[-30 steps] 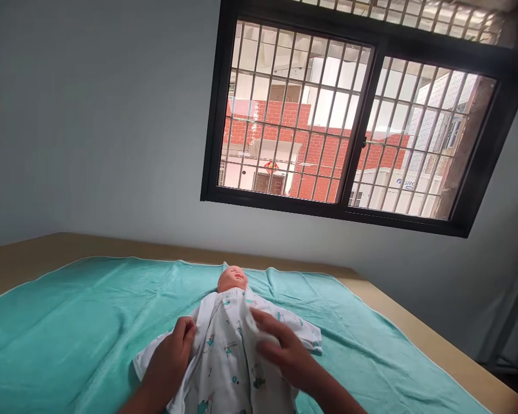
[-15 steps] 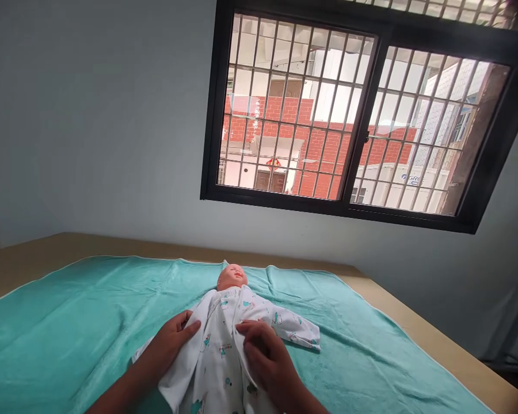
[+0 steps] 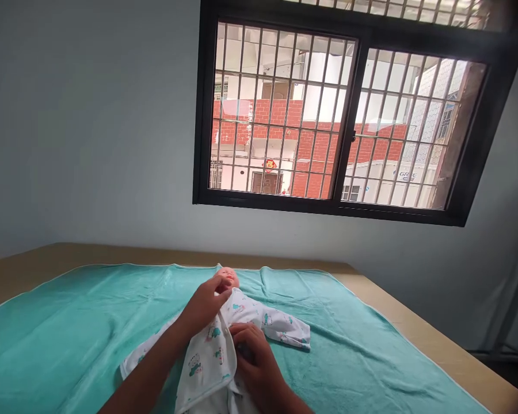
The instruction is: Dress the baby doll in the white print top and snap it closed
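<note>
A baby doll (image 3: 228, 273) lies on its back, its head toward the wall, partly covered by my left hand. It wears a white baby top (image 3: 209, 359) printed with small green and pink figures, one sleeve stretched out to each side. My left hand (image 3: 207, 305) is closed on the top's front panel close to the doll's neck, and that panel lies across the chest. Lower on the chest, my right hand (image 3: 256, 359) has its fingers curled onto the opposite front edge. What its fingertips pinch is partly hidden.
A green blanket (image 3: 349, 345) with some creases is spread under the doll. It covers much of a light brown tabletop (image 3: 418, 330), whose bare edges show at the back and right. Behind stands a grey wall with a black-framed, barred window (image 3: 267, 206).
My left hand has moved up and right to the doll's neck, bringing the left front panel over the chest. My right hand stays at the chest. The view has shifted slightly.
</note>
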{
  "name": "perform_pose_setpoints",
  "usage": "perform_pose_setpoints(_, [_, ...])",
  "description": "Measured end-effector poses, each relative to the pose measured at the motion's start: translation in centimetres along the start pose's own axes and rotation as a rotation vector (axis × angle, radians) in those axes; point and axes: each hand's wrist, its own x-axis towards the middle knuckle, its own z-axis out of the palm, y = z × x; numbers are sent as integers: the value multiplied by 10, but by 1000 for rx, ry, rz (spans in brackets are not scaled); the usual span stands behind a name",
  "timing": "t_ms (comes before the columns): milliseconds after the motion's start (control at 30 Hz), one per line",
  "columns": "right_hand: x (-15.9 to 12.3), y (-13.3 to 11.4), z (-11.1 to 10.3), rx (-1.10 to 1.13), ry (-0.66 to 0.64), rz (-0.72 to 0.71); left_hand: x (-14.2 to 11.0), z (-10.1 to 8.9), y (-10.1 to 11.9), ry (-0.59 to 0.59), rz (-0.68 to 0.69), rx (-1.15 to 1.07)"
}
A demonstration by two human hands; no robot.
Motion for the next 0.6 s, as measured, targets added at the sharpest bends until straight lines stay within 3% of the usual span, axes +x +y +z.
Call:
perform_pose_setpoints(167, [-1,0,-2,-34,-33,2,17,22,-32,27,-109,280])
perform_pose_setpoints(233, [-2,-1,-3,-35,-41,5,15,16,-45,23,-154,371])
perform_pose_setpoints(433, [-2,-4,-3,-6,-33,47,4,-19,-78,-152,-209,431])
perform_pose_setpoints(600, [-3,-4,-3,-4,-40,77,6,-13,-88,-104,-201,409])
